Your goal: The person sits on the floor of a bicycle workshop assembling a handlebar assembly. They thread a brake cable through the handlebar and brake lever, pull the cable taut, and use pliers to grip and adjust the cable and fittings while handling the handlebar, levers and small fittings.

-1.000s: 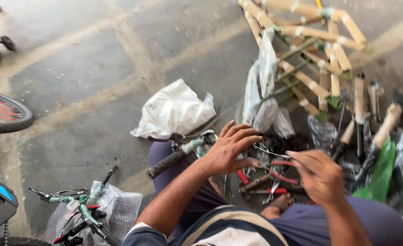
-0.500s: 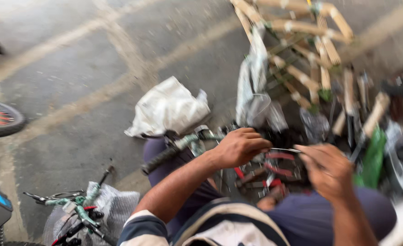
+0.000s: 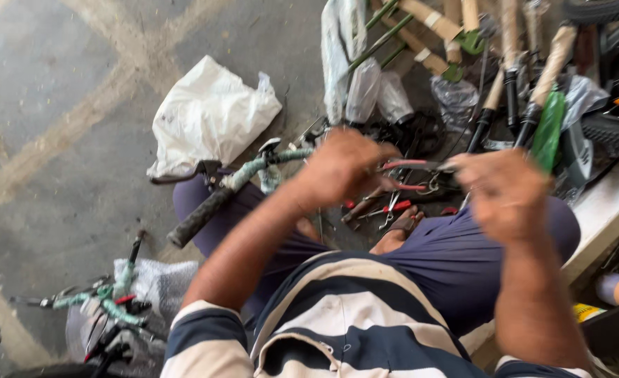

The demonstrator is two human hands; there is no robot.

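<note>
Seated over scattered tools, a person's left hand [image 3: 341, 168] and right hand [image 3: 507, 192] are both gripping red-handled pliers [image 3: 416, 166] at knee height, where blurred, hurried handling risks pinched fingers.

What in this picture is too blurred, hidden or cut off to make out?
All in the head view:
- The left hand and right hand are motion-blurred; their grip on the red-handled pliers is unclear, and the tool's tip is lost in blur.
- The tools on the floor are partly hidden by the hands and legs.
- The bicycle tyre is cut off by the right edge.
</note>
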